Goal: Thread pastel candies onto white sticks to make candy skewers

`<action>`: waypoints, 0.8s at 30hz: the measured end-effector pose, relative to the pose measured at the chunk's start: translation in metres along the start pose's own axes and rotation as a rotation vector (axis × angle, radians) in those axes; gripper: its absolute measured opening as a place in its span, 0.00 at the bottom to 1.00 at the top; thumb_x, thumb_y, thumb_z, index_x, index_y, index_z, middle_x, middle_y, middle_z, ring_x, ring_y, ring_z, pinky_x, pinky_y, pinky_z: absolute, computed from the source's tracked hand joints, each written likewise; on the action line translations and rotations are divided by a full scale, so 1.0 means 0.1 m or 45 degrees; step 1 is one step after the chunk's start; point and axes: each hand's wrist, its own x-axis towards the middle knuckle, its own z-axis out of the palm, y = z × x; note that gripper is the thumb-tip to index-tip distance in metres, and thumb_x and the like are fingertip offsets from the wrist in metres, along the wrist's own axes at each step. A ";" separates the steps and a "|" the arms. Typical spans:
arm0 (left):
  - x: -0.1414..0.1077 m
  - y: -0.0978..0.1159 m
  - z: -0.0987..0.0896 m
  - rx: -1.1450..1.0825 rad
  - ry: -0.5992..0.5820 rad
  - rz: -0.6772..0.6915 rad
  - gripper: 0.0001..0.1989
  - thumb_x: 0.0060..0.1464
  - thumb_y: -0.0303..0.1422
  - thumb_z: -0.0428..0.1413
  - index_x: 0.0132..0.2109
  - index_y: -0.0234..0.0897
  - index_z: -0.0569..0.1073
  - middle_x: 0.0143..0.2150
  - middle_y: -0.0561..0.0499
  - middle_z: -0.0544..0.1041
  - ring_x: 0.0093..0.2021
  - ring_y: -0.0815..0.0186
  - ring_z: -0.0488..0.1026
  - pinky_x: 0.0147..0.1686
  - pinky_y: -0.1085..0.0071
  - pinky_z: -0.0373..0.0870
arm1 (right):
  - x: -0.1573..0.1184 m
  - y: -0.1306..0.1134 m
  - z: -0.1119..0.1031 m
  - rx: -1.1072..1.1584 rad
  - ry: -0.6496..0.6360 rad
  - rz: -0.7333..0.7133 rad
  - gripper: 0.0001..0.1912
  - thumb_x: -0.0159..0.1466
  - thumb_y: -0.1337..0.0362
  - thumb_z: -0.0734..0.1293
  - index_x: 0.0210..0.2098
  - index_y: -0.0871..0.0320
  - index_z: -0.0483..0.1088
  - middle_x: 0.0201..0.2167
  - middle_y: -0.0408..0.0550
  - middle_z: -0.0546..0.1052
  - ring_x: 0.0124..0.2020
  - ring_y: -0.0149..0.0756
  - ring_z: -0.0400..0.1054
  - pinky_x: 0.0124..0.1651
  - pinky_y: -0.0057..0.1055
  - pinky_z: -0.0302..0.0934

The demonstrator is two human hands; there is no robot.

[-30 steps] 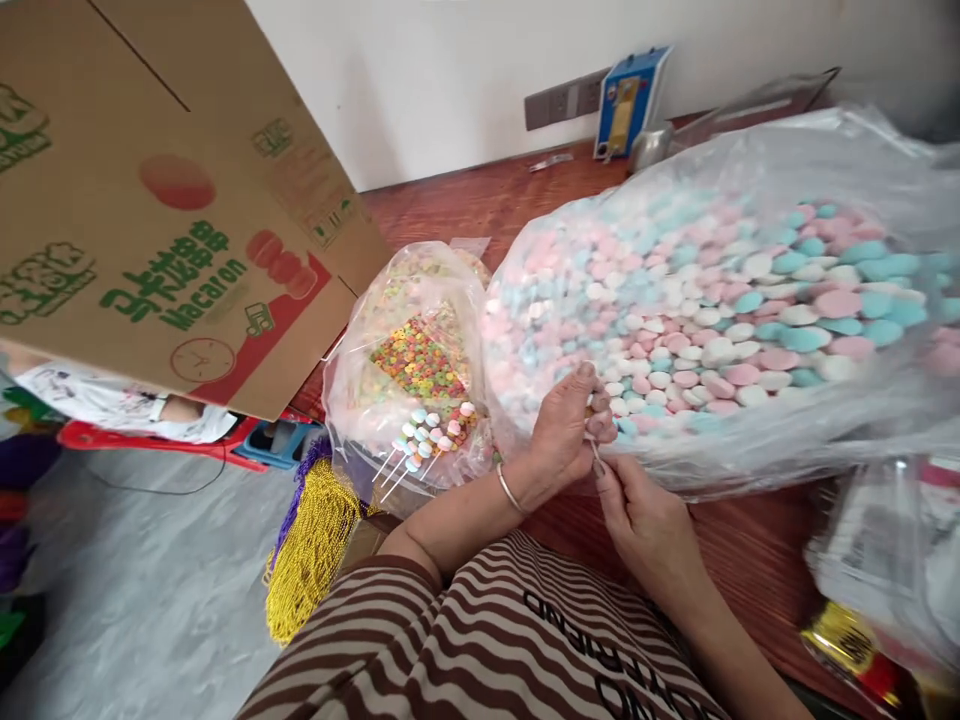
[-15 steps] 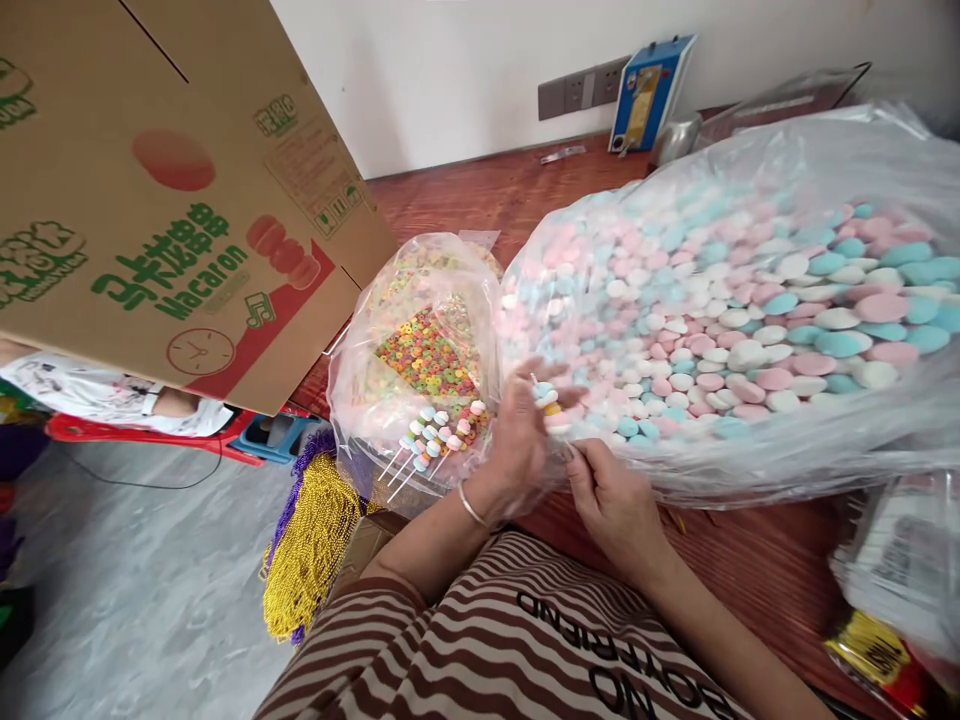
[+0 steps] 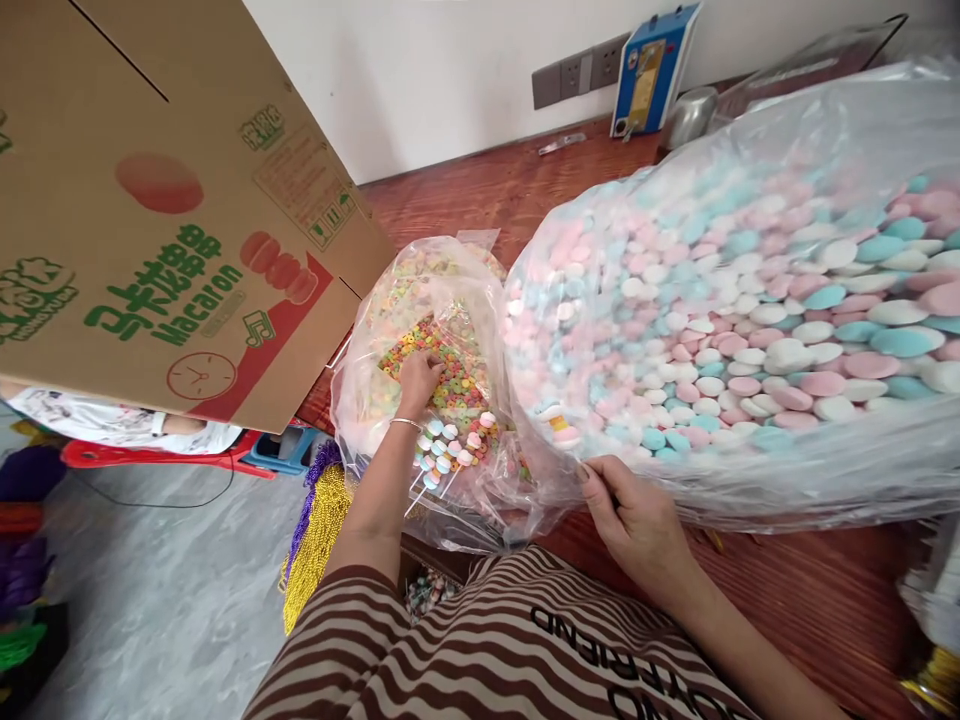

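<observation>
My left hand (image 3: 421, 380) reaches into a clear bag of small colourful candy rings (image 3: 450, 350); its fingers are drawn together over the rings, and anything between them is too small to make out. In my right hand (image 3: 634, 515), thumb and fingers pinch the lower end of a candy skewer (image 3: 559, 425), topped with pink, white and yellow pieces. Several finished-looking marshmallow skewers (image 3: 439, 455) lie on the ring bag, below my left hand. A large clear bag of pink, white and blue marshmallows (image 3: 750, 350) lies beyond my right hand.
A big cardboard box (image 3: 187, 200) stands at the left. The red-brown wooden table (image 3: 480, 185) meets a wall with sockets (image 3: 577, 75), near a blue device (image 3: 652, 75). Gold and purple beads (image 3: 319, 540) hang by the left table edge.
My left hand has moved from beside the skewer in my right hand leftward into the bag of rings. The right hand keeps its pinch, slightly lower and further right.
</observation>
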 end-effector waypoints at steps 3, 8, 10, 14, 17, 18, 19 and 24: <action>0.01 -0.06 -0.02 -0.010 -0.014 -0.036 0.01 0.48 0.29 0.62 0.30 0.37 0.77 0.32 0.49 0.80 0.37 0.59 0.75 0.46 0.63 0.69 | 0.00 0.03 0.00 0.001 -0.006 0.012 0.12 0.73 0.63 0.59 0.35 0.56 0.69 0.21 0.39 0.72 0.17 0.29 0.64 0.23 0.26 0.54; 0.07 -0.08 -0.06 -0.089 0.017 -0.069 0.11 0.55 0.32 0.56 0.44 0.35 0.79 0.41 0.45 0.82 0.40 0.61 0.77 0.44 0.67 0.71 | 0.00 0.06 0.01 0.019 -0.026 0.009 0.12 0.73 0.64 0.59 0.35 0.57 0.69 0.21 0.39 0.72 0.18 0.29 0.65 0.24 0.26 0.55; 0.13 -0.05 -0.03 -0.117 -0.020 -0.062 0.14 0.55 0.33 0.56 0.47 0.35 0.79 0.42 0.45 0.83 0.41 0.61 0.78 0.44 0.67 0.72 | 0.00 0.07 0.03 0.029 -0.039 0.011 0.12 0.73 0.64 0.59 0.34 0.56 0.68 0.21 0.39 0.72 0.19 0.30 0.66 0.25 0.26 0.56; 0.24 0.01 0.02 -0.096 -0.112 -0.074 0.10 0.52 0.32 0.58 0.41 0.34 0.81 0.36 0.45 0.83 0.35 0.60 0.77 0.39 0.66 0.73 | -0.01 0.08 0.04 0.037 -0.053 0.018 0.12 0.73 0.64 0.59 0.34 0.56 0.68 0.21 0.38 0.72 0.19 0.30 0.67 0.25 0.26 0.56; 0.25 0.03 -0.01 -0.047 -0.132 -0.060 0.12 0.54 0.31 0.56 0.42 0.33 0.81 0.37 0.44 0.83 0.36 0.60 0.77 0.41 0.65 0.73 | -0.01 0.08 0.02 0.035 -0.060 0.029 0.12 0.73 0.64 0.59 0.34 0.56 0.68 0.21 0.38 0.72 0.19 0.30 0.67 0.25 0.26 0.56; 0.23 0.04 -0.04 -0.029 -0.136 -0.043 0.13 0.55 0.30 0.55 0.44 0.34 0.81 0.40 0.44 0.83 0.38 0.60 0.78 0.43 0.65 0.73 | -0.01 0.08 0.01 0.033 -0.062 0.034 0.12 0.73 0.64 0.59 0.34 0.56 0.68 0.21 0.39 0.72 0.19 0.30 0.67 0.25 0.26 0.56; 0.21 0.03 -0.07 -0.009 -0.146 -0.022 0.13 0.56 0.30 0.54 0.45 0.34 0.81 0.42 0.44 0.83 0.39 0.59 0.78 0.44 0.65 0.73 | -0.01 0.09 0.01 0.031 -0.065 0.039 0.12 0.73 0.63 0.59 0.34 0.56 0.68 0.21 0.39 0.72 0.19 0.30 0.67 0.25 0.26 0.56; 0.05 0.02 -0.21 0.127 -0.335 0.097 0.10 0.53 0.28 0.57 0.39 0.38 0.83 0.39 0.48 0.84 0.39 0.59 0.78 0.45 0.65 0.73 | 0.00 0.09 0.01 0.046 -0.082 0.044 0.12 0.73 0.63 0.58 0.34 0.56 0.68 0.22 0.39 0.73 0.20 0.31 0.68 0.25 0.26 0.57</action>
